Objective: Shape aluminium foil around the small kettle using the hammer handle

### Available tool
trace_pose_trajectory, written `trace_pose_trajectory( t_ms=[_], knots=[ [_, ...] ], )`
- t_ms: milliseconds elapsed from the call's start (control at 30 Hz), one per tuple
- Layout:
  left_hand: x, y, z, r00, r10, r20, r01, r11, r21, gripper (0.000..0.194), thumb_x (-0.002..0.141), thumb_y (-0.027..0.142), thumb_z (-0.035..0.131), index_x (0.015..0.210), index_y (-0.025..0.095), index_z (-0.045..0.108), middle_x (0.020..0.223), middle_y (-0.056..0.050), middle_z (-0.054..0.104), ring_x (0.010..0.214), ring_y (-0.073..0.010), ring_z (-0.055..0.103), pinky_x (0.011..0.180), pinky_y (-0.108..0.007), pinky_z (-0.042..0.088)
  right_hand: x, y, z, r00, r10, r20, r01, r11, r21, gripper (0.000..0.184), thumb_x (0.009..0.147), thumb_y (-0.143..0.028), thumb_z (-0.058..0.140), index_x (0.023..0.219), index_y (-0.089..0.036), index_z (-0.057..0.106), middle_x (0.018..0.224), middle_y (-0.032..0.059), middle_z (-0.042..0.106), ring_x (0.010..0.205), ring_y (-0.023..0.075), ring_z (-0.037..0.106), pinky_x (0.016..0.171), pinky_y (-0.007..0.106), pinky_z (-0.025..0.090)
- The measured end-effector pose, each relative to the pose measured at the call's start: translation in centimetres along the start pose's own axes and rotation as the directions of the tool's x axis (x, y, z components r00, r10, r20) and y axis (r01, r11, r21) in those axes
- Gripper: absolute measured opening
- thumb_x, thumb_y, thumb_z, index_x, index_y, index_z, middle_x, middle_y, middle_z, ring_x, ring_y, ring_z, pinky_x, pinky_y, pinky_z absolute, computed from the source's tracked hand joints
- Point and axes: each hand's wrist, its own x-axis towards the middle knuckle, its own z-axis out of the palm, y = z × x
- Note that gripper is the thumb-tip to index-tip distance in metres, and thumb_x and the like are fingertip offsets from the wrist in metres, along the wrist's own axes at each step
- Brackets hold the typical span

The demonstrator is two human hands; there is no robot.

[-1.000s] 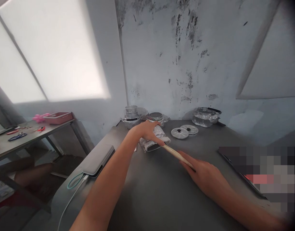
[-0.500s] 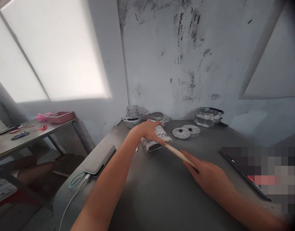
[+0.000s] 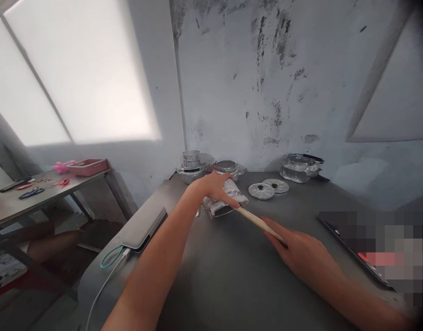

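Observation:
A small pan wrapped in crumpled clear plastic (image 3: pixel 231 187) sits over the grey table, its dark rim showing at the front. Its long pale handle (image 3: pixel 254 218), dark at the end, slants toward me to the right. My right hand (image 3: pixel 297 246) is closed around the lower end of that handle. My left hand (image 3: pixel 216 187) lies over the wrapped pan, thumb by the base of the handle and fingers curving over the plastic. Much of the pan is hidden under this hand and the wrapping.
Behind stand a pot with metal strainers (image 3: pixel 191 168) and another wrapped pot (image 3: pixel 228 169). Two glass lids (image 3: pixel 261 191) lie right of the pan, near a wrapped pan (image 3: pixel 299 169). A grey power bank (image 3: pixel 144 228) with cables lies left. A red basket (image 3: pixel 88 167) rests on another table.
The view has shifted very slightly. Both hands keep nearly the same hold on the pan and its handle.

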Motion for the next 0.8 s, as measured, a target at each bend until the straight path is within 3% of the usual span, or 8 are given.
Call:
trace_pose_trajectory(
  t_ms=[100, 400, 533, 667, 800],
  knots=[
    [0.1, 0.1, 0.0, 1.0, -0.005, 0.005, 0.005, 1.0, -0.002, 0.11, 0.057, 0.078, 0.063, 0.147, 0.037, 0.014, 0.147, -0.012, 0.028, 0.119, -0.0404, 0.045, 0.083, -0.045, 0.048, 0.0, 0.2, 0.2, 0.999, -0.036, 0.04, 0.035, 0.999, 0.016, 0.042, 0.093, -0.043, 0.034, 0.129, -0.034, 0.054, 0.093, 0.0052, 0.074, 0.079, 0.0274, 0.07, 0.06, 0.033, 0.047],
    [-0.1, 0.3, -0.1, 1.0, 0.005, 0.009, -0.005, 1.0, 0.005, 0.107, 0.06, 0.074, 0.063, 0.147, 0.036, 0.013, 0.147, -0.012, 0.029, 0.12, -0.0388, 0.044, 0.085, -0.043, 0.047, -0.3, -0.2, 0.0, 0.999, -0.007, -0.043, 0.006, 1.0, -0.018, 0.045, 0.095, -0.044, 0.031, 0.137, -0.038, 0.044, 0.095, 0.0031, 0.073, 0.079, 0.027, 0.07, 0.059, 0.034, 0.048],
    [0.0, 0.3, -0.1, 1.0, -0.008, 0.027, 0.008, 1.0, 0.002, 0.111, 0.057, 0.078, 0.062, 0.147, 0.036, 0.012, 0.149, -0.013, 0.024, 0.12, -0.0408, 0.043, 0.083, -0.045, 0.047, -0.3, 0.0, 0.3, 0.999, -0.023, 0.031, 0.023, 1.0, 0.004, 0.044, 0.094, -0.044, 0.032, 0.133, -0.033, 0.051, 0.097, 0.0054, 0.073, 0.08, 0.0276, 0.07, 0.062, 0.034, 0.049],
    [-0.1, 0.4, -0.1, 1.0, -0.005, 0.005, 0.005, 1.0, 0.006, 0.11, 0.056, 0.078, 0.063, 0.146, 0.036, 0.015, 0.146, -0.013, 0.029, 0.118, -0.0389, 0.046, 0.083, -0.044, 0.048, -0.3, 0.0, 0.1, 0.999, -0.027, 0.035, 0.026, 0.999, 0.029, 0.042, 0.094, -0.042, 0.033, 0.13, -0.032, 0.052, 0.097, 0.0058, 0.073, 0.081, 0.0274, 0.069, 0.062, 0.033, 0.046],
    [-0.2, 0.6, -0.2, 1.0, -0.01, 0.015, 0.01, 1.0, -0.004, 0.114, 0.054, 0.082, 0.061, 0.147, 0.035, 0.014, 0.147, -0.012, 0.029, 0.12, -0.0403, 0.044, 0.083, -0.045, 0.048, -0.3, -0.3, -0.7, 0.989, -0.099, 0.11, 0.088, 0.991, 0.102, 0.035, 0.092, -0.037, 0.038, 0.122, -0.03, 0.056, 0.09, 0.0046, 0.072, 0.079, 0.0255, 0.068, 0.064, 0.031, 0.043]
  ],
)
